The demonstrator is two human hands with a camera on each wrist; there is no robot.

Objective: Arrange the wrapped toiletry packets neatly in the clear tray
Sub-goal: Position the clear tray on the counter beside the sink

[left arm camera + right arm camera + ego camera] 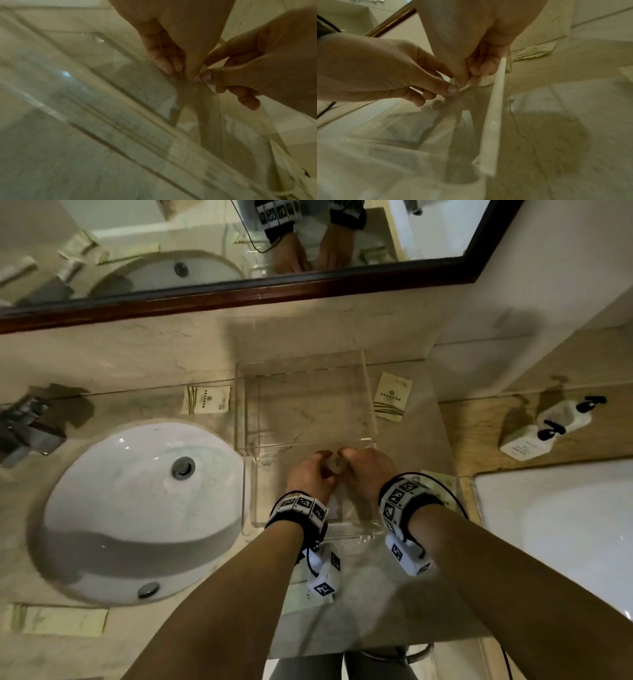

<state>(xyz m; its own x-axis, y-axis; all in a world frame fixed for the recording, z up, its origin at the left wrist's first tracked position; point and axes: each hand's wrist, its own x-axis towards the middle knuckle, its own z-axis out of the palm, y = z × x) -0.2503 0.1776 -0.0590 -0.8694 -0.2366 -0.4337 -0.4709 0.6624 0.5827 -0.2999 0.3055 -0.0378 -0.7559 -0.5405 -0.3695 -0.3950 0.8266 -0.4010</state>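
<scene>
The clear tray (246,501) stands on the marble counter to the right of the sink. Both hands are inside it, near its middle. My left hand (323,462) and right hand (352,460) meet thumb to thumb and pinch a small round packet (337,466) between them, low over the tray floor. In the right wrist view the packet (485,81) shows white under the right fingers. One cream printed packet (207,404) lies left of the tray and another (392,398) lies right of it. A third (443,486) is partly hidden by my right wrist.
A white sink (137,508) with a metal faucet (27,429) lies to the left. A long flat packet (58,619) sits at the counter's front left. Two white pump bottles (544,426) lie on the wooden ledge at right. The mirror's frame (239,294) runs behind.
</scene>
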